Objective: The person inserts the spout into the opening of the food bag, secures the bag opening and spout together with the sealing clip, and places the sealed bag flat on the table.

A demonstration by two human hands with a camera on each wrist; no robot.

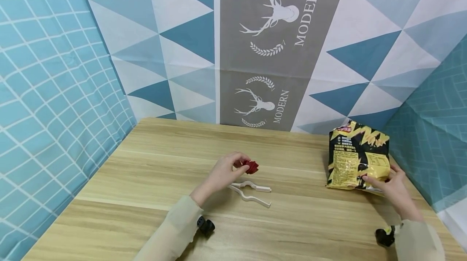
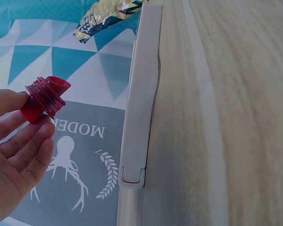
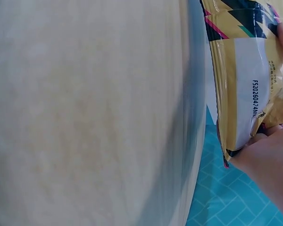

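Observation:
My left hand (image 1: 224, 173) pinches a small red plastic spout (image 1: 251, 167) between thumb and fingers, above the table. Up close in the left wrist view, the spout (image 2: 46, 96) has ridged rings and an open, slanted mouth. Just in front of that hand lies a white plastic bag clip (image 1: 257, 200), its two long arms spread apart. At the right, my right hand (image 1: 395, 190) grips the lower right corner of a yellow and black snack bag (image 1: 343, 159), thumb on the printed face. The right wrist view shows the bag's bottom edge and a white date strip (image 3: 251, 84).
The wood-grain table (image 1: 146, 208) meets a patterned cloth backdrop (image 1: 189, 50) behind it. Blue tiled-pattern cloth (image 1: 47, 90) hangs at the left, and more blue cloth (image 1: 438, 131) runs close beside the bag and right hand. A black wrist camera (image 1: 206, 226) sits on the left sleeve.

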